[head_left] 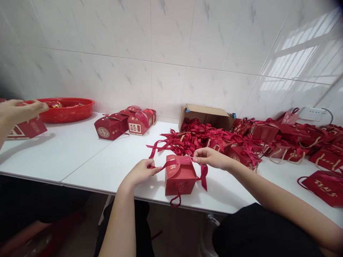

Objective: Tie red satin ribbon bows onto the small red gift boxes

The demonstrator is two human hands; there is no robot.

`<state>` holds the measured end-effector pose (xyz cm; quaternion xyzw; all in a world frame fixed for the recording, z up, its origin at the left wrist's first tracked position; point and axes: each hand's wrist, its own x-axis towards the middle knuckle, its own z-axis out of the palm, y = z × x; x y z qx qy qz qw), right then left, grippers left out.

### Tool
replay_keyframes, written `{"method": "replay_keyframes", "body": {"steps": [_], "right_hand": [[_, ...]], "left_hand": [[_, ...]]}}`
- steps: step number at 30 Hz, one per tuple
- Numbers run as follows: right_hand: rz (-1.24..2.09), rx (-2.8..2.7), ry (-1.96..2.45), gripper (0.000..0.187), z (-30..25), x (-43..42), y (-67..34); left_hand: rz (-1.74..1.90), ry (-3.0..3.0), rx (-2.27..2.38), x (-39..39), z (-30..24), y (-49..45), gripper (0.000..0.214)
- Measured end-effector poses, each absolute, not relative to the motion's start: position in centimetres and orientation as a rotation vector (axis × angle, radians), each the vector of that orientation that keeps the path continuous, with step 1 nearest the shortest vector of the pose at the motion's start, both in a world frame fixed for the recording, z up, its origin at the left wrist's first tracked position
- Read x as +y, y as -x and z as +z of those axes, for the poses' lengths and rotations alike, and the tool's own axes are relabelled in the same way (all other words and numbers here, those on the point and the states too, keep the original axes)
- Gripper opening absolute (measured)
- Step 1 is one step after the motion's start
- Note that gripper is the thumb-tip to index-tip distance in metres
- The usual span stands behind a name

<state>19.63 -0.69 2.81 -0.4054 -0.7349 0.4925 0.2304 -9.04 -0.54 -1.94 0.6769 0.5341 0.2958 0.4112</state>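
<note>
A red gift box [180, 182] with a rounded lid flap stands at the table's front edge, a twisted cord loop hanging from its near side. Across its top runs a dark red ribbon [169, 163]. My left hand [143, 172] pinches one end of this ribbon, left of the box. On the other side my right hand [209, 157] has its fingers closed on the ribbon at the box's upper right edge. One ribbon tail droops down beside the box's right side.
Behind the box lies a heap of loose red ribbons [191, 137], spilling from a cardboard box [207, 110]. Several finished-looking red boxes [112, 126] stand back left; many more [320, 157] crowd the right. At far left a co-worker's hand [18, 110] holds a box near a red basin [71, 115].
</note>
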Motion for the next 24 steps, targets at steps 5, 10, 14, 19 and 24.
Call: {"method": "replay_keyframes", "body": {"steps": [5,10,14,19,24], "right_hand": [[1.398,-2.106,1.100,0.040,2.6,-0.6,-19.5],[1.376,-2.114,1.137,0.044,2.4,-0.6,-19.4],[1.099,-2.107,1.215,0.040,3.0,-0.9,-19.5],[0.472,-2.353,1.260,0.031,5.9,-2.4,-20.2],[1.194,-2.764,1.292,0.020,6.0,-3.7,-19.8]], "left_hand": [[0.717,-1.688,1.397,-0.5,-1.7,9.6,0.047],[0.698,-1.667,1.461,-0.6,-1.8,9.9,0.044],[0.970,-1.674,1.685,-0.7,-1.6,8.9,0.031],[1.278,-1.783,1.687,-3.3,0.8,8.6,0.017],[0.714,-1.756,1.313,-6.0,1.1,8.3,0.018]]}}
